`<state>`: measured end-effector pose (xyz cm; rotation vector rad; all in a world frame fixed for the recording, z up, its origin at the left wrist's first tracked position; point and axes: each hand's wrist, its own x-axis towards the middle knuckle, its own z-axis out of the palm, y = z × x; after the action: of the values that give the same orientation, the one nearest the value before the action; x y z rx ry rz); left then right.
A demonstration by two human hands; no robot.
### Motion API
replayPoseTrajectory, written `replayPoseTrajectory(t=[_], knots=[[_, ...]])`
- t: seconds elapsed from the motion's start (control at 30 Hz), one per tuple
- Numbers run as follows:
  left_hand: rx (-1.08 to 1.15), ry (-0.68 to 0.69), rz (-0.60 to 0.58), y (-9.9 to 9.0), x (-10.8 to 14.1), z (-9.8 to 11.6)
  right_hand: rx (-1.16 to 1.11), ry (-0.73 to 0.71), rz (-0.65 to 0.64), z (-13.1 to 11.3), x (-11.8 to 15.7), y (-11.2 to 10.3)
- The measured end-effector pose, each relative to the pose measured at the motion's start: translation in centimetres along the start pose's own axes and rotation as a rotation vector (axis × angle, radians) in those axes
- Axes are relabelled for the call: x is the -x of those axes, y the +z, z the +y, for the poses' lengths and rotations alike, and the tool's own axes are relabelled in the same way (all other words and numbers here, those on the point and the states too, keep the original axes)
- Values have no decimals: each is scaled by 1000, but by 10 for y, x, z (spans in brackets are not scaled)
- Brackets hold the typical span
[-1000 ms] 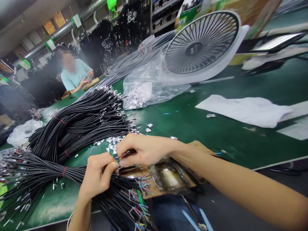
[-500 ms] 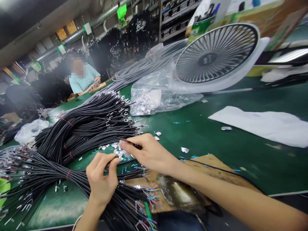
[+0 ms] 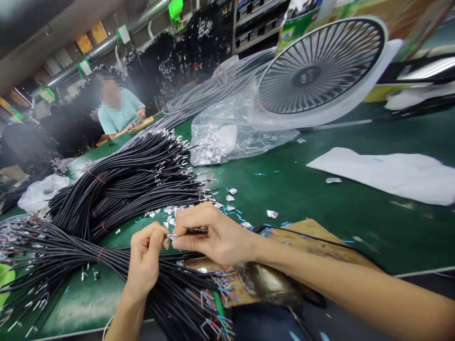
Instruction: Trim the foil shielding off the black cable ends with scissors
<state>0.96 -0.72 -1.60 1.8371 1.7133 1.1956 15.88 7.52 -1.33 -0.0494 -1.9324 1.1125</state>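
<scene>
Black cables [image 3: 124, 189] lie in red-tied bundles across the green bench [image 3: 284, 189]. Above the nearer bundle [image 3: 80, 249], the right hand [image 3: 220, 237] — a slim dark tool [image 3: 197, 230] in its grip — meets the left hand [image 3: 145, 260], both hands' fingers pinched on a small silvery piece [image 3: 171, 237].

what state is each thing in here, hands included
left hand: pinched shut on a silvery piece
right hand: shut around a dark tool, meeting the silvery piece
near cable bundle: tied with a red band, coloured wire ends splayed
far cable bundles: tied, lying together
clear bag: crumpled, silvery bits inside
loose scraps: scattered
fan: cannot tell whether running
white sheet: lying on the green table
</scene>
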Motion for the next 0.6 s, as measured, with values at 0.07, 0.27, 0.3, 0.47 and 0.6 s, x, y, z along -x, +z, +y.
replayPoseTrajectory(t=[0.07, 0.27, 0.3, 0.47, 0.6], knots=[[55, -37, -2, -3, 0, 2, -73, 42, -3, 4, -1, 0], [-30, -46, -264, -10, -4, 8, 437, -66, -307, -1, -2, -19], [-41, -47, -300, -9, -6, 9, 602, -107, -385, -3, -1, -21], [-141, -150, -168, 6, -16, 8, 1108, -194, -585, -12, 7, -12], [-23, -231, 223, 3, -21, -1, 1085, -135, -519, -11, 9, -10]])
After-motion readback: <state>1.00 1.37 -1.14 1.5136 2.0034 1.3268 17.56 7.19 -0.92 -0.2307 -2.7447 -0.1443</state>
